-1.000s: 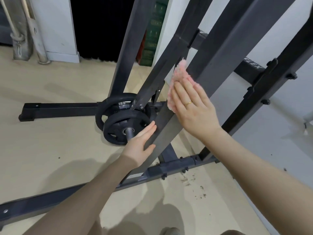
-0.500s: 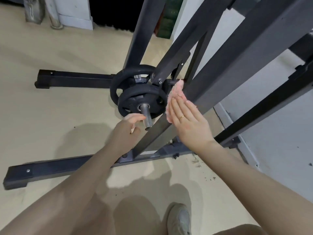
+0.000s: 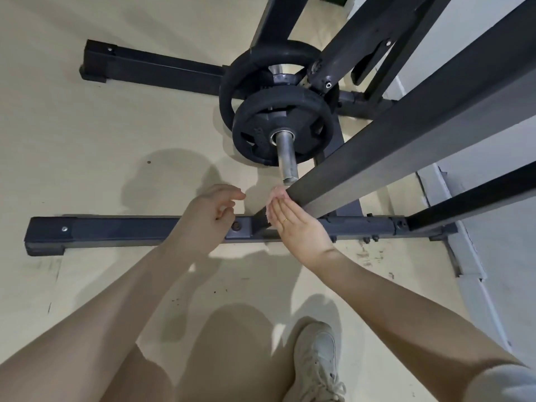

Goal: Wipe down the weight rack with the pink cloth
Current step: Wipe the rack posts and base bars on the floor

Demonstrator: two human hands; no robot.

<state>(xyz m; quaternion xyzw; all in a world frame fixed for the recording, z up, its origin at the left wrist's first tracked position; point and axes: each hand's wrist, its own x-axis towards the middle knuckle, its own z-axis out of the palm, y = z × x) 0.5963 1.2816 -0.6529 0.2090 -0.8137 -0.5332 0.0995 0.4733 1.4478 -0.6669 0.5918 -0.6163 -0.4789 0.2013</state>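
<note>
The dark grey weight rack fills the upper right, its slanted post running down to a floor rail. My right hand, fingers straight, presses the pink cloth flat against the low end of that post, just above the rail. Only a small edge of the cloth shows past my fingertips. My left hand hovers just left of the post with loosely curled fingers, holding nothing and touching nothing.
Black weight plates sit on a steel peg just above my hands. A second floor rail lies further back. Crumbs of dirt speckle the beige floor by the rail. My shoe is below; a white wall stands right.
My right hand has slid the cloth down the slanted post to its base. My left hand came off the post and now hangs free. The view tilted downward.
</note>
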